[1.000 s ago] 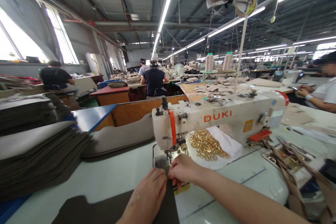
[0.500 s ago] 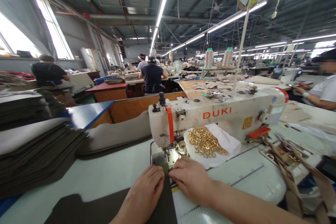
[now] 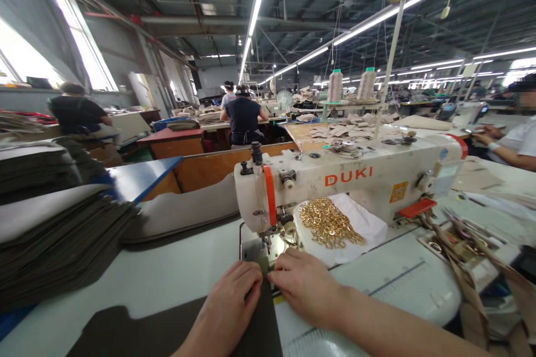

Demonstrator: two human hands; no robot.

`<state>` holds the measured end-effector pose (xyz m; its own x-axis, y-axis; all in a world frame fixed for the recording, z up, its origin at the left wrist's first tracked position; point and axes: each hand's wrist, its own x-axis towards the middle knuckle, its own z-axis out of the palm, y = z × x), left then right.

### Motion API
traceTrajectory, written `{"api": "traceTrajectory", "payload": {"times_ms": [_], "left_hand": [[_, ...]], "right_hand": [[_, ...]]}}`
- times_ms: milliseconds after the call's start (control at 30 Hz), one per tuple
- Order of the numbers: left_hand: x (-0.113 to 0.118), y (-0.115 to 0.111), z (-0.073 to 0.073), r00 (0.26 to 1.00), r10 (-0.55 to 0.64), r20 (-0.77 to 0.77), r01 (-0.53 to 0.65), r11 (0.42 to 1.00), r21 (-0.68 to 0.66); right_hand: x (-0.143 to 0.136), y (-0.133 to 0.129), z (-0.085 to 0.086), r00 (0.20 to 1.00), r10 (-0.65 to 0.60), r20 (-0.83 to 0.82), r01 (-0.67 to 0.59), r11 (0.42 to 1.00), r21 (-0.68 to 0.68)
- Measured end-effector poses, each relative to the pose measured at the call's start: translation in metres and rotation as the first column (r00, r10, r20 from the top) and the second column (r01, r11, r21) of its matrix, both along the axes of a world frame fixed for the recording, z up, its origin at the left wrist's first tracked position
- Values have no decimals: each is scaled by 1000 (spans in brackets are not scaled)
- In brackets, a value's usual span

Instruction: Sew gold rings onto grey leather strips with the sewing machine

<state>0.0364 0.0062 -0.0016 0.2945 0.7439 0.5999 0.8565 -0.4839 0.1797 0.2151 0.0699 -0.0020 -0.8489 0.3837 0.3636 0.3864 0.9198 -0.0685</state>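
A white sewing machine [image 3: 347,175] marked DUKI stands across the table. Just in front of its needle, my left hand [image 3: 234,301] rests with bent fingers on a dark grey-brown panel [image 3: 167,326], pinching its upper right corner. My right hand [image 3: 304,284] is closed at the same corner, to the right of the left one, fingertips close to the panel's edge; what they hold is too small to make out. Gold metal rings [image 3: 330,223] lie heaped on a white cloth [image 3: 371,223] behind my right hand.
Stacked dark panels [image 3: 62,251] stand at the left, with more panels [image 3: 188,209] beside the machine head. A tray [image 3: 473,242] with tools and tan straps [image 3: 469,295] is at the right. Several people sit farther off, one person [image 3: 515,139] at the right edge.
The view has shifted slightly. Both hands stay almost in the same place at the panel's corner, and the panel has barely moved.
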Motion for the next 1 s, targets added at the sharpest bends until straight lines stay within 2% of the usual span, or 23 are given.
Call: {"api": "traceTrajectory", "payload": {"times_ms": [133,300,500,633,733,900,1000], "left_hand": [[1,1,2,1000,-13,4,13,1000,15],[-1,3,2,999,-16,-30,15,999,-41],[-2,3,4,989,2,-147,-21,992,-123],[0,5,3,984,10,-178,-24,997,-74],[-1,5,1,986,-8,-164,6,1000,-14],[-1,4,1,990,-21,-141,26,999,36],[0,3,2,990,-19,-142,28,998,57]], "right_hand": [[-1,1,-1,1000,11,-3,-11,1000,15],[2,1,0,1000,19,15,-19,1000,22],[29,-13,9,978,177,112,-187,979,82],[42,-22,16,946,262,189,-289,948,132],[38,-21,17,955,238,178,-264,954,140],[21,-15,9,982,182,52,-186,978,90],[11,-13,2,979,202,18,-203,975,93]]}}
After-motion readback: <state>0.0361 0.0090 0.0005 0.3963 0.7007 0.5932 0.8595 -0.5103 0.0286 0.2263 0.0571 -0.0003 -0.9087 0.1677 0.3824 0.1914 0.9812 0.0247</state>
